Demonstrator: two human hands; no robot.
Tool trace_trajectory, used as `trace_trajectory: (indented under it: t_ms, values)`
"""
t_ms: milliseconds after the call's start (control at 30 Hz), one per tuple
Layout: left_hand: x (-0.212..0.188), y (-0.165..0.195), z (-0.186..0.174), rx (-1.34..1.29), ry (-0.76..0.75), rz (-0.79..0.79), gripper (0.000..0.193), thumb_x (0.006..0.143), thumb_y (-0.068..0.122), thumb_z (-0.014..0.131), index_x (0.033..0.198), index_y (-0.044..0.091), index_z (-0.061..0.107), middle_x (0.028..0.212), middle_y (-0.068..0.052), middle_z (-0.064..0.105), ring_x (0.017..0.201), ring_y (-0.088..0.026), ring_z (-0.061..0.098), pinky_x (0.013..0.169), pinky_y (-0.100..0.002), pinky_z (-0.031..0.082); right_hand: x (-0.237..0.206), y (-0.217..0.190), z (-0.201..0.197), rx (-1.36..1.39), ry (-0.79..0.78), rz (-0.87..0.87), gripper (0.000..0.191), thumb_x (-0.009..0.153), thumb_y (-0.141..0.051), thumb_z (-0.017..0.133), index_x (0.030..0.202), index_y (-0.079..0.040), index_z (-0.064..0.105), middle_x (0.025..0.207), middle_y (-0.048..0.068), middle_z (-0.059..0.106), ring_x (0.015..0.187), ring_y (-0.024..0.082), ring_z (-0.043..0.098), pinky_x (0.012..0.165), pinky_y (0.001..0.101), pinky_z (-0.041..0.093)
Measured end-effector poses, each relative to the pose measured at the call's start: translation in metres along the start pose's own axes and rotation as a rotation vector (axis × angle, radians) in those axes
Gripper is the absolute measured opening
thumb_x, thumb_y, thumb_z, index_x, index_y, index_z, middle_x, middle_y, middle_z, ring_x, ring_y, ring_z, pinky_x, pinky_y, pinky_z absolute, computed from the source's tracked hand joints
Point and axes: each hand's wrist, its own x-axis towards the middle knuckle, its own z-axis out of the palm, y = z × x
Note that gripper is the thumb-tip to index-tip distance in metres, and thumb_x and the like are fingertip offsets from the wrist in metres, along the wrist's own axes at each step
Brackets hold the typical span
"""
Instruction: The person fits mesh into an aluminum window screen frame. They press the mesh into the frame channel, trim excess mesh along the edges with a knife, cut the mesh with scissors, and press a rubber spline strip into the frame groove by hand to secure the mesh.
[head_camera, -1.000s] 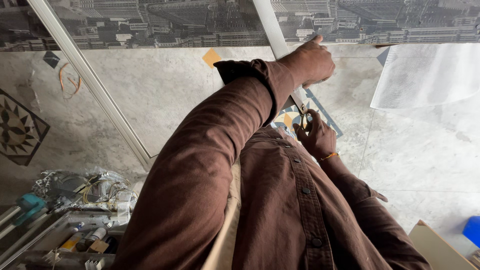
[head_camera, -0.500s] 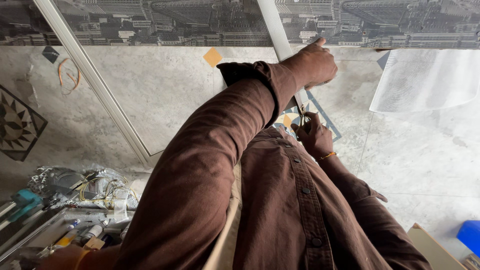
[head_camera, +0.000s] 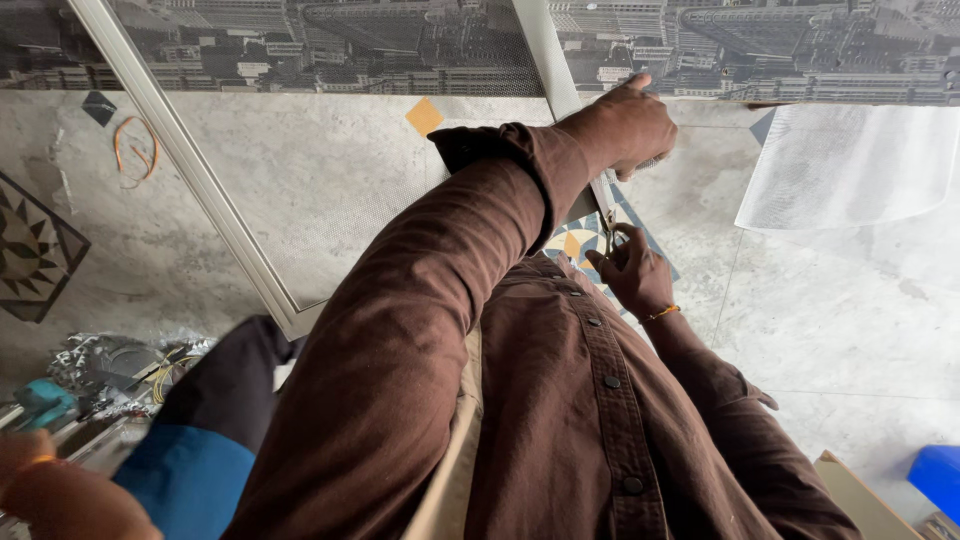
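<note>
Newly in at the lower left: another person's arm in a dark sleeve with a blue cuff (head_camera: 215, 440), now covering part of the tool clutter (head_camera: 100, 362) that lay open half a second ago, with that co-worker's hand (head_camera: 40, 490) at the bottom corner. Own hands hardly shifted.

Left hand (head_camera: 625, 125) stretched up to the aluminium frame bar (head_camera: 545, 60) at upper centre, knuckles up, fingers curled against the metal, one fingertip lifted; whether truly clamped round the bar or only pressing on it, cannot tell. Right hand (head_camera: 632, 275) lower, just under the left wrist, closed round a small tool with a looped handle (head_camera: 612, 232), tip hidden behind the left cuff. Fine mesh screen (head_camera: 330, 190) stretched in the frame left of the bar, patterned floor tiles showing through. Loose mesh sheet (head_camera: 850, 165) on the floor at upper right, well apart. Orange wire loop (head_camera: 135, 150) at upper left, blue box (head_camera: 940, 478) at the lower right edge.

Step in hand, by the look: work along the bar at the screen's edge, left hand steadying, right hand bringing the tool in. Needed for that: firm hold on the bar, tool kept close to its edge, clear of the left fingers.
</note>
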Motion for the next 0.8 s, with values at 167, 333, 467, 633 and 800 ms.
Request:
trace_trajectory:
  t_ms: [167, 333, 467, 633, 800]
  values:
    - [-0.017, -0.002, -0.004, 0.048, 0.013, -0.013, 0.047, 0.074, 0.041, 0.089, 0.114, 0.02, 0.077, 0.123, -0.004, 0.069, 0.129, -0.029, 0.053, 0.123, -0.063, 0.016, 0.0, -0.003, -0.009, 0.02, 0.03, -0.005, 0.07, 0.081, -0.04, 0.086, 0.125, -0.002, 0.047, 0.078, 0.012, 0.072, 0.063, 0.025, 0.069, 0.059, 0.0406, 0.057]
    - [-0.024, -0.002, -0.006, -0.029, 0.082, -0.093, 0.05, 0.068, 0.039, 0.09, 0.113, 0.024, 0.073, 0.127, -0.004, 0.058, 0.126, -0.031, 0.045, 0.11, -0.071, 0.027, 0.003, -0.007, -0.013, 0.027, 0.072, -0.023, 0.067, 0.082, -0.04, 0.086, 0.121, -0.001, 0.047, 0.081, 0.012, 0.073, 0.068, 0.026, 0.071, 0.063, 0.0413, 0.057]
    - [-0.024, -0.006, -0.001, -0.102, 0.128, -0.065, 0.044, 0.068, 0.037, 0.092, 0.106, 0.023, 0.076, 0.121, -0.003, 0.062, 0.122, -0.03, 0.049, 0.093, -0.047, 0.055, 0.013, -0.012, -0.016, 0.038, 0.106, -0.059, 0.064, 0.084, -0.041, 0.086, 0.117, 0.0, 0.049, 0.083, 0.012, 0.073, 0.071, 0.025, 0.072, 0.065, 0.0396, 0.057]
    - [-0.024, -0.012, 0.004, -0.166, 0.21, -0.009, 0.035, 0.067, 0.032, 0.094, 0.097, 0.022, 0.079, 0.113, 0.001, 0.067, 0.118, -0.027, 0.054, 0.092, -0.041, 0.054, 0.028, -0.029, -0.023, 0.009, 0.065, 0.016, 0.056, 0.082, -0.043, 0.086, 0.107, -0.002, 0.056, 0.079, 0.009, 0.072, 0.068, 0.023, 0.07, 0.065, 0.0384, 0.055]
    - [-0.027, -0.011, 0.001, -0.188, 0.208, -0.023, 0.035, 0.067, 0.03, 0.094, 0.097, 0.021, 0.079, 0.109, 0.0, 0.069, 0.115, -0.025, 0.056, 0.095, -0.039, 0.053, 0.034, -0.049, -0.031, 0.037, -0.021, 0.111, 0.052, 0.084, -0.046, 0.082, 0.105, -0.004, 0.059, 0.073, 0.007, 0.07, 0.065, 0.019, 0.068, 0.063, 0.0359, 0.055]
